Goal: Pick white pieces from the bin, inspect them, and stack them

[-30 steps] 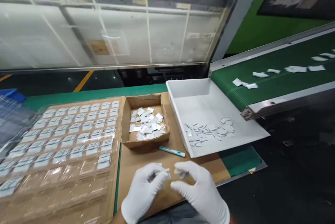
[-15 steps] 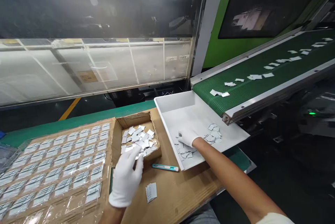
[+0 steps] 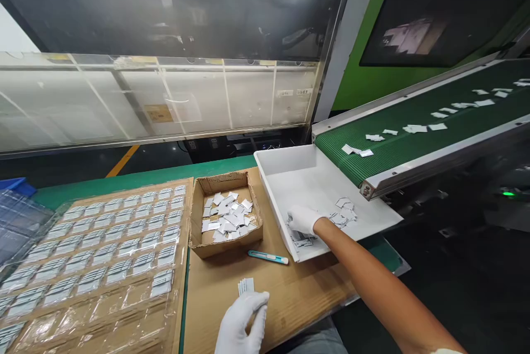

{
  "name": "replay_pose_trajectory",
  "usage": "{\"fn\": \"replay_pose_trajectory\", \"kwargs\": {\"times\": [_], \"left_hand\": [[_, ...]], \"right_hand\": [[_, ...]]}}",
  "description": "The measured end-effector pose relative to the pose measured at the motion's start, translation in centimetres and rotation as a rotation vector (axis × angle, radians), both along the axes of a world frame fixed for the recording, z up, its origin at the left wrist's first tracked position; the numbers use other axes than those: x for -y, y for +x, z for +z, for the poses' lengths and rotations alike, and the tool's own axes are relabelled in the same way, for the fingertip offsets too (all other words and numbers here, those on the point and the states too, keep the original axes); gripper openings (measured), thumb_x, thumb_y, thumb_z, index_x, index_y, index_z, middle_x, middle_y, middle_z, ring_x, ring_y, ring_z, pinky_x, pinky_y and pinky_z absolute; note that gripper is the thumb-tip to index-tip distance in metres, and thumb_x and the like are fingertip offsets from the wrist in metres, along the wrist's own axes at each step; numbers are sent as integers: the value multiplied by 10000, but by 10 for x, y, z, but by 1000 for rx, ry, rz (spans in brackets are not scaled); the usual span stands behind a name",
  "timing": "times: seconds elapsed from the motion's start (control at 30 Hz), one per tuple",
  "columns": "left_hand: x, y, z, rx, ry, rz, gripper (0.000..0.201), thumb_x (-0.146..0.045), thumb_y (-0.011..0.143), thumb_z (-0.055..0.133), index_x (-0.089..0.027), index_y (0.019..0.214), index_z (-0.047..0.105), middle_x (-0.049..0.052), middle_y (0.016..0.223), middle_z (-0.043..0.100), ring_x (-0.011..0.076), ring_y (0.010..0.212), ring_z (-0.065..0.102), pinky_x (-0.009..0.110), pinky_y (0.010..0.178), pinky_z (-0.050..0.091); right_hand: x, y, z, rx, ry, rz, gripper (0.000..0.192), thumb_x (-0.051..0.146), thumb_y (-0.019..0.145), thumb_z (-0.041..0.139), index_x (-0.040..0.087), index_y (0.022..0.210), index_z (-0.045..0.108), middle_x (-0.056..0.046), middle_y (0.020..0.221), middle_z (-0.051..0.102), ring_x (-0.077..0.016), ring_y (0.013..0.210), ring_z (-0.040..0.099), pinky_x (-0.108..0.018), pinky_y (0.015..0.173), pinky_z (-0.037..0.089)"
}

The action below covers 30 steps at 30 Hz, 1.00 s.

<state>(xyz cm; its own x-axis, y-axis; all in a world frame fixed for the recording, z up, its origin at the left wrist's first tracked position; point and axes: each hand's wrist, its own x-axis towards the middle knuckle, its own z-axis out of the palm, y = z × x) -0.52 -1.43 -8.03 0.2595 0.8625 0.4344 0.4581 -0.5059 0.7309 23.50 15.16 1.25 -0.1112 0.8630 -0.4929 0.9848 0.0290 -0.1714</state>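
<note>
My left hand (image 3: 242, 323), in a white glove, is low at the front of the cardboard sheet. Thumb and forefinger come together in a pinch; whatever may be between them is too small to make out. Just beyond its fingers lies a fanned stack of small flat grey-white pieces (image 3: 247, 285), partly covered by the glove. Inside the white tray (image 3: 285, 166), my gloved right hand (image 3: 305, 219) reaches down among loose flat pieces (image 3: 346, 210) with curled fingers. Their tips are hidden, so I cannot see what they grip.
A cardboard box (image 3: 226, 246) holds many loose pieces. A teal box cutter (image 3: 268, 257) lies in front of it. At left, a clear blister tray (image 3: 124, 301) carries rows of stacked pieces. The green conveyor belt (image 3: 397, 147), bearing pieces, ends over the white tray.
My left hand has moved from the cardboard box toward me, down beside the small stack. My right hand stays in the white tray. The view has shifted slightly left.
</note>
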Motion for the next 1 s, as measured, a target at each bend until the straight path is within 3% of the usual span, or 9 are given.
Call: {"fn": "replay_pose_trajectory", "kwargs": {"times": [0.2, 0.33, 0.47, 0.5, 0.6, 0.67, 0.77, 0.87, 1.0], "left_hand": [[4, 0, -3, 44, -70, -3, 165, -253, 864, 622, -246, 963, 753, 68, 914, 785, 206, 842, 751, 256, 804, 601], [4, 2, 3, 114, -178, 5, 164, -284, 848, 641, -250, 956, 759, 70, 924, 787, 215, 837, 748, 278, 812, 602], [2, 11, 27, 310, -406, 55, 265, -386, 837, 650, -222, 1026, 739, 86, 907, 781, 221, 796, 734, 308, 753, 614], [1, 14, 35, 387, -443, 71, 319, -417, 823, 660, -208, 1056, 726, 92, 910, 776, 222, 789, 727, 317, 745, 613], [-5, 23, 57, 615, -548, 69, 412, -465, 772, 704, -174, 1065, 710, 106, 945, 758, 223, 795, 702, 324, 735, 598], [-8, 26, 67, 694, -658, 55, 369, -466, 756, 715, -155, 954, 731, 84, 820, 748, 196, 688, 673, 297, 648, 580], [-11, 24, 73, 705, -811, 34, 345, -453, 735, 715, -127, 844, 747, 38, 628, 678, 140, 501, 571, 251, 486, 502], [-11, 15, 74, 617, -920, -32, 316, -406, 746, 691, -122, 865, 761, 31, 639, 663, 110, 456, 515, 227, 432, 439], [-11, 2, 73, 539, -963, -177, 342, -441, 807, 640, -124, 847, 763, -13, 525, 567, 90, 416, 461, 214, 437, 400]], "right_hand": [[8, 13, 11, -181, 75, -93, 185, 311, 936, 606, 146, 1004, 650, -42, 998, 676, -166, 841, 655, -352, 763, 551], [35, 11, 27, -389, 253, -191, 119, 217, 897, 591, 123, 939, 652, -26, 822, 660, -145, 759, 623, -285, 724, 507], [95, -23, 30, -669, 364, -221, 420, 244, 901, 505, 186, 1316, 518, 20, 812, 640, -133, 748, 620, -250, 708, 513], [111, -35, 26, -876, 382, -269, 472, 266, 875, 560, 188, 1338, 515, 17, 801, 633, -142, 744, 617, -260, 713, 520], [149, -69, 12, -1229, 347, -451, 372, 341, 846, 641, 206, 1193, 649, -8, 820, 665, -157, 736, 626, -267, 701, 535], [163, -84, 2, -1328, 305, -552, 305, 365, 838, 661, 201, 1094, 695, -24, 833, 692, -164, 733, 634, -266, 692, 541], [171, -89, -10, -1368, 238, -613, 364, 376, 834, 667, 188, 1145, 676, -15, 766, 693, -163, 692, 634, -268, 677, 547], [172, -80, -14, -1274, 163, -564, 452, 346, 811, 694, 192, 1232, 642, -20, 826, 718, -175, 760, 659, -285, 745, 551], [174, -70, -10, -1166, 94, -524, 328, 310, 719, 767, 190, 1022, 731, -43, 897, 747, -207, 818, 678, -310, 781, 553]]}}
